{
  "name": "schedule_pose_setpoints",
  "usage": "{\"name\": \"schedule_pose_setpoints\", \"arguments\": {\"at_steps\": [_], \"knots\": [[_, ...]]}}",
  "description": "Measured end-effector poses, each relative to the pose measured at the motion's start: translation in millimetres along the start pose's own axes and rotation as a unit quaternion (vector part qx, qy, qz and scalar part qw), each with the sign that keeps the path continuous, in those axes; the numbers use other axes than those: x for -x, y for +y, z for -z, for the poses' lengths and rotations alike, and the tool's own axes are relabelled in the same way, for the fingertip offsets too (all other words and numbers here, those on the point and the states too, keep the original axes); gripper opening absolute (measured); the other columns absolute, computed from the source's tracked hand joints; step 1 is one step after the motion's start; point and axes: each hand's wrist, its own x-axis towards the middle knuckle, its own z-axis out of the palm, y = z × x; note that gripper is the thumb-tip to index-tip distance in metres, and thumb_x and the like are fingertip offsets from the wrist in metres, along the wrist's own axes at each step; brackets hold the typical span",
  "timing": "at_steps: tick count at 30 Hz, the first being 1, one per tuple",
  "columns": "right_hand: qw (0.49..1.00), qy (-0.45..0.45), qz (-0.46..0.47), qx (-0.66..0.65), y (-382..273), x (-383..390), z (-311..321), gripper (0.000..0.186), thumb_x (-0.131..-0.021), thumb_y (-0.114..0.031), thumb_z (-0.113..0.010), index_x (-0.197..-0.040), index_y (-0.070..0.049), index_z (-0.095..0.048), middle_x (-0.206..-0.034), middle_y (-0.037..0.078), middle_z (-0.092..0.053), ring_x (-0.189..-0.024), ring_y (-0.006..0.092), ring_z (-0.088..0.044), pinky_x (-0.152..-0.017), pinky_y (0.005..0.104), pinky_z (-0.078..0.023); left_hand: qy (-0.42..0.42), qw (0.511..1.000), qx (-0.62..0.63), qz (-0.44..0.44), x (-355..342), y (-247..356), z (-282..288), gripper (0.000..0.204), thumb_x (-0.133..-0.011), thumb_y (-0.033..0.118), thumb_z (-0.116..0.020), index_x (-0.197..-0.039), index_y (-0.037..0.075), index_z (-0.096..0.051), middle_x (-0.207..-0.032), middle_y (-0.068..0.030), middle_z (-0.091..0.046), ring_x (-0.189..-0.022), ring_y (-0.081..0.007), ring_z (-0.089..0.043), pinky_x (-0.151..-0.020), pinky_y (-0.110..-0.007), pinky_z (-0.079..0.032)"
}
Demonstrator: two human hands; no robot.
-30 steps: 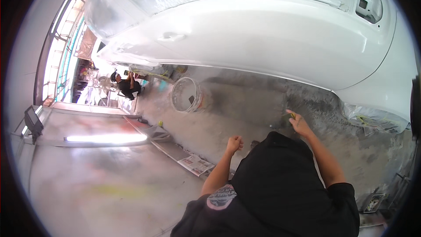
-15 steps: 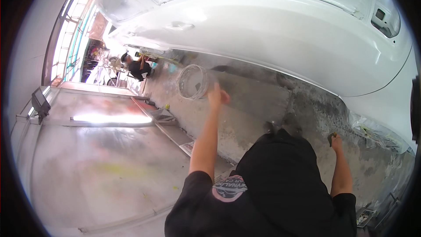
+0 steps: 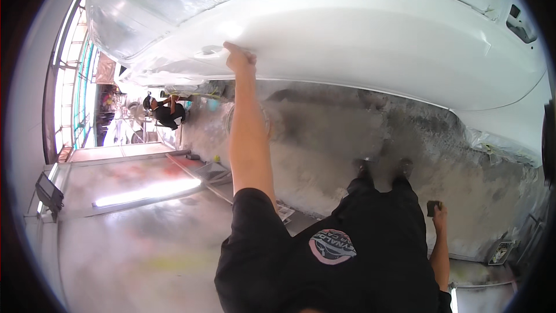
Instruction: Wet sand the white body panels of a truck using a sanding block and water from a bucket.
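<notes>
My left hand (image 3: 239, 58) is raised to the side of a white car body (image 3: 347, 35), close to its door handle (image 3: 209, 51). One finger points out against the white panel and the others look partly curled; nothing shows in this hand. Low at my right side, my right hand (image 3: 441, 214) grips a small dark rectangular pad (image 3: 433, 207). Whether the pad is sandpaper or a sponge is too small to tell. My left forearm covers most of a round bucket (image 3: 265, 124) on the floor.
Clear plastic sheeting (image 3: 133, 6) covers upper parts of the car, with more along its lower edge. Another person (image 3: 168, 115) crouches by the car's far end. A lit tube lamp (image 3: 147, 192) and a floodlight (image 3: 49, 192) are on the left. Dusty concrete floor (image 3: 324, 168) lies between.
My left hand has moved up from over the bucket to the car's side panel. My right hand still holds the pad, slightly lower in view. The view has shifted.
</notes>
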Motion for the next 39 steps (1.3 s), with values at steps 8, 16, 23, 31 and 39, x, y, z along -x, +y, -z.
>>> {"name": "schedule_pose_setpoints", "arguments": {"at_steps": [8, 16, 23, 31, 39], "knots": [[0.984, -0.045, -0.112, 0.133, 92, -36, 36, 0.033, -0.105, -0.020, -0.057, -0.114, 0.010, -0.066, -0.108, 0.033, -0.072, -0.104, 0.0479, -0.069, -0.090, 0.0515, -0.052, -0.053, 0.984, -0.132, -0.107, 132, -55, -100, 0.080, -0.115, 0.065, -0.035, -0.055, 0.013, -0.043, -0.048, -0.0033, -0.042, -0.042, -0.0200, -0.047, -0.045, -0.037, -0.044], [0.997, 0.033, 0.057, 0.034, -55, -149, 69, 0.045, -0.110, -0.039, -0.059, -0.120, 0.005, -0.066, -0.098, 0.011, -0.067, -0.079, 0.0204, -0.061, -0.068, 0.0377, -0.051, -0.196, 0.965, -0.144, -0.102, 300, -113, -187, 0.087, -0.112, 0.067, -0.043, -0.050, 0.007, -0.043, -0.041, -0.0066, -0.043, -0.034, -0.0192, -0.049, -0.039, -0.037, -0.042], [0.992, 0.068, 0.075, 0.077, -65, -112, 64, 0.045, -0.110, -0.041, -0.059, -0.114, 0.003, -0.065, -0.090, 0.009, -0.065, -0.073, 0.0208, -0.062, -0.063, 0.0379, -0.051, -0.064, 0.990, -0.099, -0.080, 124, -66, -72, 0.076, -0.116, 0.060, -0.036, -0.057, 0.014, -0.048, -0.050, -0.0033, -0.047, -0.047, -0.0211, -0.053, -0.053, -0.038, -0.053], [0.997, 0.038, -0.033, 0.051, 77, -10, 47, 0.035, -0.109, -0.036, -0.059, -0.115, -0.002, -0.066, -0.084, 0.005, -0.064, -0.067, 0.0173, -0.062, -0.055, 0.0351, -0.050, -0.036, 0.999, -0.008, 0.000, 57, -62, -59, 0.073, -0.106, 0.079, -0.039, -0.070, 0.016, -0.041, -0.060, -0.0027, -0.044, -0.055, -0.0209, -0.047, -0.053, -0.036, -0.041], [0.991, -0.038, -0.132, -0.006, 74, -9, 68, 0.034, -0.108, -0.035, -0.058, -0.119, -0.003, -0.067, -0.087, 0.007, -0.067, -0.071, 0.0195, -0.063, -0.056, 0.0350, -0.052, -0.097, 0.990, -0.067, -0.073, 304, -107, -204, 0.087, -0.115, 0.063, -0.036, -0.047, 0.010, -0.047, -0.041, -0.0059, -0.046, -0.037, -0.0222, -0.053, -0.045, -0.038, -0.047]]}}
